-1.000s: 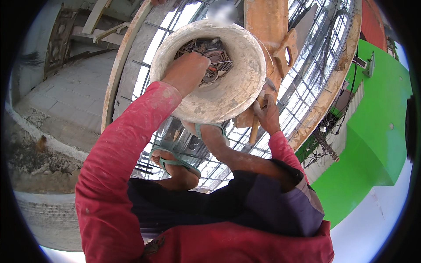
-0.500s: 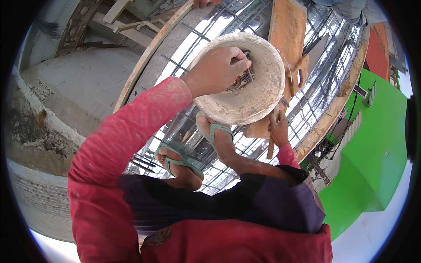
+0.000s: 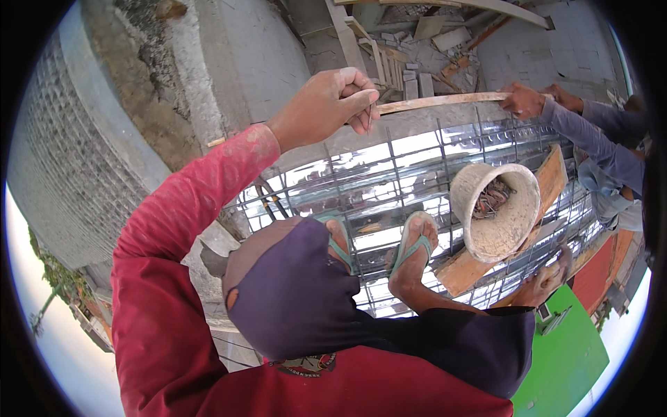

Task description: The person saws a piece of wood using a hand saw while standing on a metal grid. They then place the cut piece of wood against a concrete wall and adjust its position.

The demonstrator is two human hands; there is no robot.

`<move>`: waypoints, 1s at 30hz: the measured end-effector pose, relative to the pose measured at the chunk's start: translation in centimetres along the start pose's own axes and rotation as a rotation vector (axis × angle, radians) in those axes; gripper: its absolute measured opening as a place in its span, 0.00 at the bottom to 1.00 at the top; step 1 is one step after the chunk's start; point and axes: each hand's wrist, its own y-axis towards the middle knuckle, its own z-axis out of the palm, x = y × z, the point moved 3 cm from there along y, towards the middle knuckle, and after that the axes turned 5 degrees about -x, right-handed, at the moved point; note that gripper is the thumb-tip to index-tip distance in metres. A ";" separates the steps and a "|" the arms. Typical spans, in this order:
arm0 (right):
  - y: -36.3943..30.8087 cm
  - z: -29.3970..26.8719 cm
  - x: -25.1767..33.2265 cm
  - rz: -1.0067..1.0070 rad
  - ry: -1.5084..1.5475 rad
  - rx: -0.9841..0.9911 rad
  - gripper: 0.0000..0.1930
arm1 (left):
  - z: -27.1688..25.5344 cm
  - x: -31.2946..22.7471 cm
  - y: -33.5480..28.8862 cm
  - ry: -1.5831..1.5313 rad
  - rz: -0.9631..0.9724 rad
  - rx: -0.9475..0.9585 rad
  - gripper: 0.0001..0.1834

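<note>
My left hand (image 3: 326, 108) is closed in a pinch at the near end of the long formwork board (image 3: 438, 102). A thin dark nail (image 3: 371, 111) shows at its fingertips. Right of my feet, a pale, mortar-stained bucket (image 3: 514, 224) leans on its side with loose nails and metal bits (image 3: 495, 198) inside. Beneath and beside it lies an orange-brown plank (image 3: 462, 272). Past my right knee there is a blurred brown shape (image 3: 538, 285); whether it is my right hand or a wooden tool handle cannot be made out.
My sandalled feet (image 3: 419, 236) stand on a rebar grid (image 3: 389, 163) over shiny sheeting. Another person's hands (image 3: 524, 101) grip the board's far end. Broken blocks and timber (image 3: 417, 69) lie beyond it. A green wall (image 3: 563, 354) is lower right.
My left hand has come out of the bucket and moved to the board. The view has turned, so the bucket now sits farther right. My right hand no longer shows clearly.
</note>
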 end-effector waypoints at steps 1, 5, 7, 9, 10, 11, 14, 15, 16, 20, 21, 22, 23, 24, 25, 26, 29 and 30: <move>0.3 0.8 2.8 -0.078 0.017 0.006 0.13 | -1.1 0.5 -1.4 -0.032 0.012 -0.031 0.14; 0.6 5.6 12.4 -0.308 0.028 0.135 0.13 | -3.6 3.2 -5.3 -0.203 0.060 -0.155 0.14; 0.1 8.0 15.0 -0.374 0.003 0.205 0.13 | -3.8 3.8 -6.4 -0.301 0.062 -0.191 0.15; 1.4 9.1 14.9 -0.439 -0.067 0.258 0.13 | -3.8 4.8 -7.4 -0.392 0.050 -0.219 0.15; 1.5 10.5 15.4 -0.478 -0.111 0.295 0.13 | -4.1 5.3 -8.2 -0.419 0.039 -0.247 0.15; 0.4 11.7 16.0 -0.454 -0.071 0.347 0.13 | -4.5 5.8 -8.9 -0.447 0.029 -0.275 0.15; -0.1 12.4 17.1 -0.549 -0.134 0.326 0.14 | -7.2 8.5 -9.0 -0.464 -0.007 -0.365 0.16; -0.2 13.5 17.4 -0.579 -0.151 0.378 0.13 | -8.8 9.3 -9.7 -0.421 -0.018 -0.430 0.16; -0.4 14.5 17.8 -0.608 -0.167 0.429 0.13 | -10.6 10.1 -10.4 -0.378 -0.031 -0.493 0.17; -1.7 16.6 22.2 -0.718 -0.368 0.628 0.14 | -14.9 11.5 -11.4 -0.334 -0.063 -0.601 0.19; -1.7 17.4 22.9 -0.712 -0.430 0.700 0.14 | -15.5 11.7 -11.5 -0.311 -0.040 -0.591 0.19; -1.7 18.3 23.4 -0.704 -0.492 0.773 0.14 | -16.1 12.1 -11.4 -0.287 -0.018 -0.579 0.19; -2.2 19.6 23.9 -0.834 -0.453 0.783 0.13 | -16.8 12.5 -11.4 -0.263 0.003 -0.576 0.19; -1.8 20.8 24.2 -0.905 -0.426 0.849 0.13 | -17.2 13.0 -10.6 -0.173 -0.024 -0.540 0.19; -1.1 22.1 24.5 -0.975 -0.398 0.914 0.14 | -17.5 13.5 -9.8 -0.082 -0.052 -0.502 0.19; -1.2 23.5 25.2 -0.936 -0.427 0.981 0.15 | -17.8 14.4 -9.3 0.009 -0.084 -0.469 0.19; -4.7 27.7 29.2 -0.602 -0.636 1.143 0.19 | -17.6 16.6 -7.3 0.041 -0.227 -0.353 0.19; -5.1 28.5 29.3 -0.595 -0.614 1.150 0.20 | -16.8 16.2 -5.9 0.053 -0.239 -0.324 0.19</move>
